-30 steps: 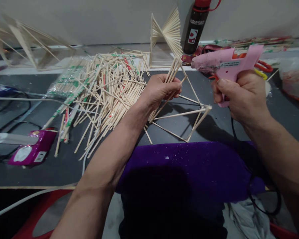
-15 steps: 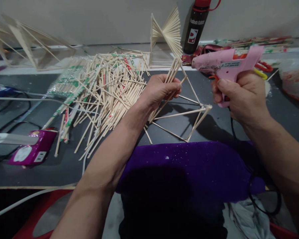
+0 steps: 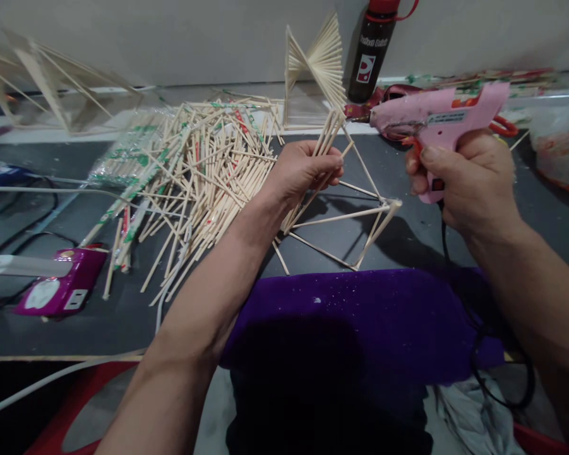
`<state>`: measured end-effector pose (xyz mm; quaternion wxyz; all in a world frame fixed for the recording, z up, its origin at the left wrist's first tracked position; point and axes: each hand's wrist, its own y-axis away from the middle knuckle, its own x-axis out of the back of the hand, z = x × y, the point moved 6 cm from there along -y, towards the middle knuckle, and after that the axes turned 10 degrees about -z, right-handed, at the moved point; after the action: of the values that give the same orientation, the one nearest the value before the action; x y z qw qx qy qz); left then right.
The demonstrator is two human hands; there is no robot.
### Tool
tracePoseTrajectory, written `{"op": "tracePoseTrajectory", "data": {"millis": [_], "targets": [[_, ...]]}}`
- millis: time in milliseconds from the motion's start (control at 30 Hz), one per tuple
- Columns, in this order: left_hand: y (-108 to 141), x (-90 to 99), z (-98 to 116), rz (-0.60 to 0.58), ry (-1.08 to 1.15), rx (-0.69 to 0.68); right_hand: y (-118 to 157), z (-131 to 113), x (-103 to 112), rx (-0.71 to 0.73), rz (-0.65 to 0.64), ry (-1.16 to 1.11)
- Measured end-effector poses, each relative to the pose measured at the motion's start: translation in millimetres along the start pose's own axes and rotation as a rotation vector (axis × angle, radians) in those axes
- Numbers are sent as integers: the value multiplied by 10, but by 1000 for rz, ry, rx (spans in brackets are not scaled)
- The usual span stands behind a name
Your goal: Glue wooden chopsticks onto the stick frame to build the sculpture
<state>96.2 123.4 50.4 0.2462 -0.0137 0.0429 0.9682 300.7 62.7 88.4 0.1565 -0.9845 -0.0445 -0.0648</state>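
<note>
Head view: my hands work over the dark worktop (image 3: 76,328).
Left hand (image 3: 303,174): grip closed on the stick frame (image 3: 360,215), tilting its joint up.
Right hand (image 3: 468,183): grip wrapped round the glue gun (image 3: 436,117), nozzle aimed at the frame's top.
Loose sticks (image 3: 203,170): left of the frame, within reach.

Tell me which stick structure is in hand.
The open stick frame at centre: the left hand grips its bundled corner. The fan-shaped piece and far-left frame sit untouched behind.

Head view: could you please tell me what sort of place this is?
Probably a home craft bench: a heap of wooden sticks, a pink glue gun in the right hand, and a stick frame in the left hand.
</note>
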Motion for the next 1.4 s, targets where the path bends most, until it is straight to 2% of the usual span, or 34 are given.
{"op": "tracePoseTrajectory", "data": {"millis": [267,500,633,800,867,933,1033,1100,1233,1400], "targets": [[9,8,9,20,18,-22,-6,9,-22,-21,5,-16],[40,9,30,56,24,15,7,-64,81,109,75,-95],[13,38,0,43,19,8,-8,-168,327,233,181,-93],[13,37,34,55,39,5,-8,-372,920,348,314,-54],[24,33,53,80,41,30,7,-371,1151,290,327,-78],[35,29,71,104,40,46,39,-247,1364,138,375,-83],[43,18,86,123,44,52,109,144,1622,-153,481,-77],[50,19,86,141,42,60,127,433,1738,-278,523,-64],[61,24,89,153,34,71,63,891,1831,-403,484,-41],[51,36,90,152,45,74,88,1089,1871,-523,461,105]]}}
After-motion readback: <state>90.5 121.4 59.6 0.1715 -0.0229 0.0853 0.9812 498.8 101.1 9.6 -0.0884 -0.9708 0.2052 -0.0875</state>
